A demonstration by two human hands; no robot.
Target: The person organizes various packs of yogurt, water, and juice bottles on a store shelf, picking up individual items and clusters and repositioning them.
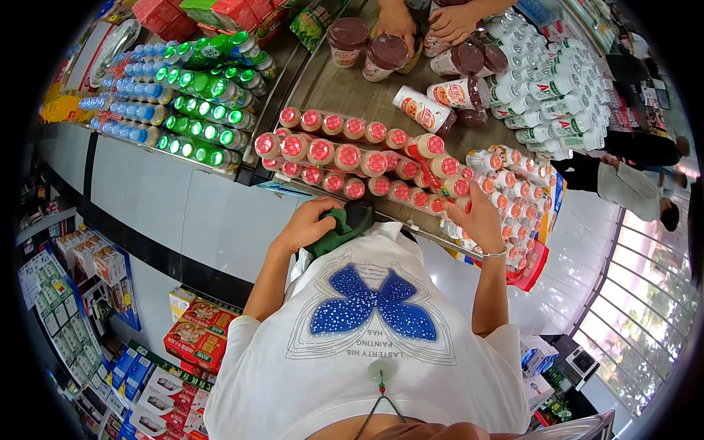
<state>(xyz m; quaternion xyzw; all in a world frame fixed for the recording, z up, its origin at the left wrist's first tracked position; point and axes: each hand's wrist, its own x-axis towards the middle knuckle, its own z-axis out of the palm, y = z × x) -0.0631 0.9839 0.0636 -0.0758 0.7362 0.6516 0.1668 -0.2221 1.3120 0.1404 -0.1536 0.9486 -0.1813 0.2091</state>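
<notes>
My left hand is closed round a bunched green cloth at the near edge of the counter, in front of my shirt. To the right, my right hand has its thumb and fingers on either side of the right end of a pack of small bottles with red caps. These cream-coloured bottles stand in long rows along the counter's near side, and a red and yellow strip crosses them near my right hand. My fingertips partly hide the end bottles.
Across the wooden counter, another person's hands are among brown-lidded cups; some cups lie tipped over. Green-capped bottles stand in rows at left. White bottles are stacked at right, beside orange-capped bottles.
</notes>
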